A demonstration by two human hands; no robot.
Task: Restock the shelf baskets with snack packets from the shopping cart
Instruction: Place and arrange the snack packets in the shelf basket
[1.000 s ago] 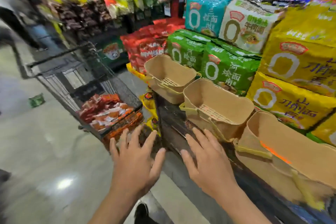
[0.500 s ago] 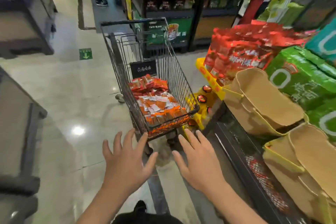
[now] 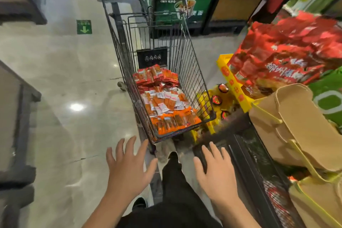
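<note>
Shopping cart (image 3: 187,57): dark wire metal, matt coating, thin rods.
Snack packets (image 3: 167,109) in it: glossy plastic film, orange and red with white label patches, crinkled.
Floor (image 3: 61,72): polished stone-look tile, high gloss, ceiling light reflecting off it.
Shelf baskets (image 3: 303,126): tan, matt, look like stiff card or plastic (can't tell which), with yellow-green trim along the edges.
Red bags (image 3: 288,50) above: shiny plastic film, wrinkled.
Green bags (image 3: 331,94): same glossy film.
Shelf edge (image 3: 246,155): dark, smooth, semi-gloss.
Yellow tray (image 3: 236,83): smooth plastic-looking strip.
Trousers (image 3: 177,190): black matt cloth.
</note>
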